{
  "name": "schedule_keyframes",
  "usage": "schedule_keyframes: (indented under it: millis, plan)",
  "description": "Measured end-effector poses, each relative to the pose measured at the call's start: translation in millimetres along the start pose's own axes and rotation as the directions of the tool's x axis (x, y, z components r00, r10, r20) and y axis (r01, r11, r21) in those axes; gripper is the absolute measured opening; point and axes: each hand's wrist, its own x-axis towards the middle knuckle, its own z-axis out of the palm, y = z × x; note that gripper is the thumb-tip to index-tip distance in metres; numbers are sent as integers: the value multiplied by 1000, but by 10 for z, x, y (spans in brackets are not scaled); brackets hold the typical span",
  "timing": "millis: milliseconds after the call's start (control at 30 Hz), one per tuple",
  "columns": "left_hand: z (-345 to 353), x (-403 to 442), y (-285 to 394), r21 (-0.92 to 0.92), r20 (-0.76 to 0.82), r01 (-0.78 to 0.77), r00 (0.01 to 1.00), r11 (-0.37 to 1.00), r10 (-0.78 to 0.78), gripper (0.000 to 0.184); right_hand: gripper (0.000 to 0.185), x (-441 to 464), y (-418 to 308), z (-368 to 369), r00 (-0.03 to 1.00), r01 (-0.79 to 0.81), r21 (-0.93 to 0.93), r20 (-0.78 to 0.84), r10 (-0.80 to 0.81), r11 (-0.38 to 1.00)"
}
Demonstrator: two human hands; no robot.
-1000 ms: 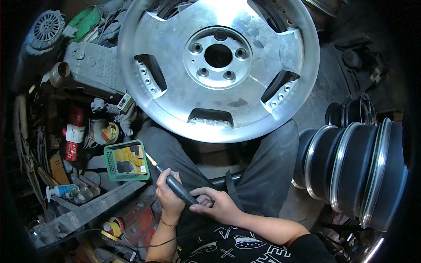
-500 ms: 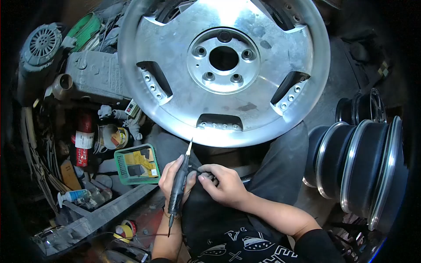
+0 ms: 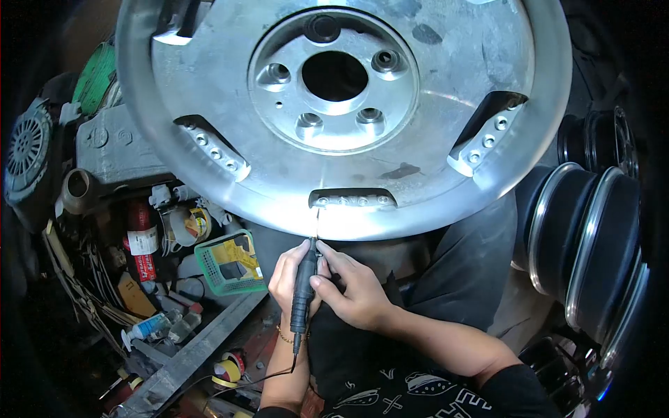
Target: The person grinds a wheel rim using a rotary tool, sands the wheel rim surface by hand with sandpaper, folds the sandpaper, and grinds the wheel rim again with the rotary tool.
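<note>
A large bare-metal wheel (image 3: 209,139) fills the upper middle, with a centre bore, bolt holes and several dark slots. My left hand (image 3: 288,277) is wrapped round a black pen-shaped corded tool (image 3: 302,292). The tool stands nearly upright in the view, its thin tip over the wheel's lower rim, just below the bottom slot (image 3: 353,200). Whether the tip touches the metal cannot be made out. My right hand (image 3: 354,289) is beside the tool with curled fingers, its fingertips at the tool's front end.
Several dark rims with polished edges (image 3: 587,244) stand at the right. At left are a green basket (image 3: 230,265) with yellow and dark pieces, a red can (image 3: 141,244), a spray bottle (image 3: 150,326), tape rolls (image 3: 228,371) and a metal beam (image 3: 195,353). A grey motor (image 3: 29,150) is far left.
The tool has turned upright and its tip has moved up to the wheel's lower rim. My right fingertips have come to its front end. The wheel now appears larger and closer.
</note>
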Motion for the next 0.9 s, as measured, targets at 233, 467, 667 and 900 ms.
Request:
schedule_keyframes:
  millis: [233, 467, 667, 900]
  plan:
    - [37, -8, -26, 96, 14, 23, 1000, 995, -24, 29, 58, 86, -5, -10, 1000, -24, 69, 14, 23, 997]
    - [31, -27, -59, 49, 75, 5, 997, 999, -9, 29, 56, 39, 5, -48, 998, -62, 82, 12, 61, 995]
    - [31, -22, -33, 112, 53, -29, 998, 993, 23, 33, 58, 39, 59, -23, 1000, -10, 35, 18, 10, 999]
    - [20, -32, -31, 96, 66, -11, 998, 995, 4, 35, 58, 58, 37, -36, 998, -36, 33, 44, 34, 999]
